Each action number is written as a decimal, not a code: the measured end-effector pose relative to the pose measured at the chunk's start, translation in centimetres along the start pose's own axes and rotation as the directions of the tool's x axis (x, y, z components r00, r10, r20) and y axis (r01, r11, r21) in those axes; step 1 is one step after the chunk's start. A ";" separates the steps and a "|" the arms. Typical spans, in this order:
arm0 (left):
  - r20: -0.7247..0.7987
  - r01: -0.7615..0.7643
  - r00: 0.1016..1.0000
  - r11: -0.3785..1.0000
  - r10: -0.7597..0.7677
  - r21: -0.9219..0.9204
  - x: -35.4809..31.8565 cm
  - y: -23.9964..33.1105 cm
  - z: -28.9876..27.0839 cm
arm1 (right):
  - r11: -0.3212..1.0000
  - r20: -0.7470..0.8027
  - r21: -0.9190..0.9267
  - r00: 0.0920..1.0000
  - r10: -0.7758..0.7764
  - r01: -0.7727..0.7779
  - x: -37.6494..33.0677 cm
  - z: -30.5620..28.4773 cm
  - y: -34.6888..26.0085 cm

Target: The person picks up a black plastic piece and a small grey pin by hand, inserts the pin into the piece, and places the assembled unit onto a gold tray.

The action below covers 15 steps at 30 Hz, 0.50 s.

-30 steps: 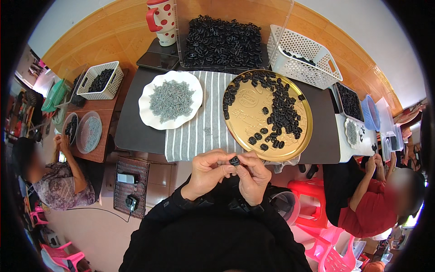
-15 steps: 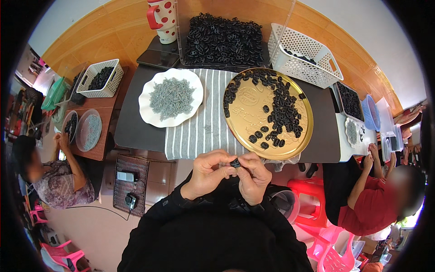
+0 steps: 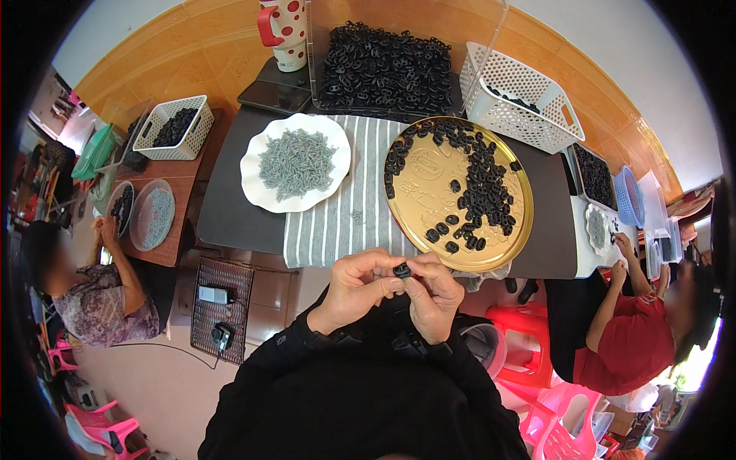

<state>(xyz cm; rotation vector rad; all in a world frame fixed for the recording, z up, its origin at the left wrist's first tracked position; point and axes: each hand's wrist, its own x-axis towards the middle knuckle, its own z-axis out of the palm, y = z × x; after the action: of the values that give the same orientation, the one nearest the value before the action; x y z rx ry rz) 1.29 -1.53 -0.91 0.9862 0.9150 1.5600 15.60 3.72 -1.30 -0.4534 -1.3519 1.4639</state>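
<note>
Between the fingertips of my left hand (image 3: 357, 287) and my right hand (image 3: 432, 295) is a small black oval plastic part (image 3: 402, 270). Both hands pinch it just off the table's near edge, and the fingers hide much of it. Beyond them to the right, a round gold tray (image 3: 418, 207) carries many similar black parts (image 3: 484, 180). A white scalloped plate (image 3: 255, 193) at the left holds a heap of small grey screws (image 3: 297, 162). Under the plate and beside the tray lies a grey striped cloth (image 3: 326, 238).
At the back stand a clear bin of black parts (image 3: 387, 69), a white perforated basket (image 3: 529, 103) and a dotted tumbler (image 3: 290, 34). A dark phone (image 3: 274, 95) lies near the tumbler. People sit at the left (image 3: 103, 299) and right (image 3: 625, 337). A red stool (image 3: 525, 337) stands below the table.
The view has shifted slightly. The black part sits a little higher and shows more between my fingers. The person at the right has moved one hand apart from the other.
</note>
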 end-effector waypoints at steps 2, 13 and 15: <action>-0.019 0.030 0.999 0.999 -0.031 -0.034 0.2 0.0 0.1 | 1.000 0.015 -0.017 1.000 0.012 -0.012 0.0 -0.4 0.1; 0.039 0.009 0.999 0.997 -0.006 -0.071 0.2 -0.4 -0.4 | 1.000 0.020 0.014 0.999 0.025 -0.025 -0.2 -0.4 0.2; 0.036 0.010 0.999 0.998 -0.008 -0.067 0.2 -0.5 -0.5 | 0.999 0.015 -0.021 1.000 0.028 -0.027 -0.2 -0.4 0.0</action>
<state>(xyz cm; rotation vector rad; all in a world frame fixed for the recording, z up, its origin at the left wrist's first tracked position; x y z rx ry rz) 0.97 -1.30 -1.49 0.9583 0.8365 1.5511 15.96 3.73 -1.52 -0.4770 -1.3792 1.4794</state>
